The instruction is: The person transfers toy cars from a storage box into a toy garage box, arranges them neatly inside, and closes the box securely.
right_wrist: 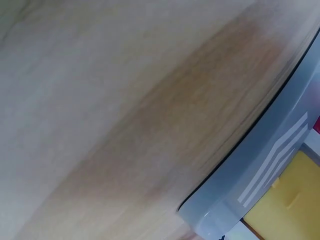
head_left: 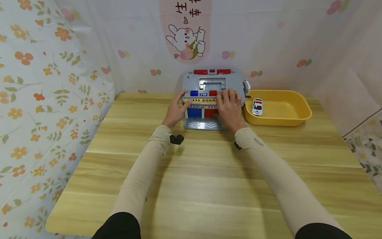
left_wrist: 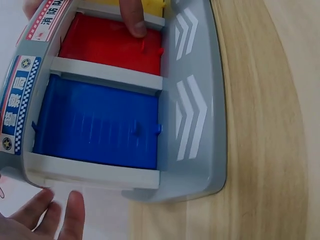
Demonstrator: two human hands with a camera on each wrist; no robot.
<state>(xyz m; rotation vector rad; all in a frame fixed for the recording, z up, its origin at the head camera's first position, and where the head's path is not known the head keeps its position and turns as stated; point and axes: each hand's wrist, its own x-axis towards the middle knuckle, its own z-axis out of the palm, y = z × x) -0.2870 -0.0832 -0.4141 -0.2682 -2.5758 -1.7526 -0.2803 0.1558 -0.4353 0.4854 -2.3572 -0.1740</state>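
A grey toy garage point(head_left: 215, 125) stands at the table's far edge, with a blue door point(left_wrist: 97, 122), a red door point(left_wrist: 115, 42) and a yellow door point(right_wrist: 285, 200) along its front. At its left end my left hand point(head_left: 175, 112) holds the upper corner between thumb and index finger; the other fingers stay loose beside the wall. My right hand point(head_left: 229, 111) rests its fingers on the roof's front right part. Its thumb reaches down and touches the lower part of the red door. The right wrist view shows no fingers.
Right of the garage sits a yellow plastic bin point(head_left: 280, 123) with a small white toy police car point(head_left: 257, 107) inside. A white piece point(head_left: 246, 87) sticks out from the garage's right side. The wooden table point(head_left: 206, 179) reaches back to a printed curtain point(head_left: 134, 39).
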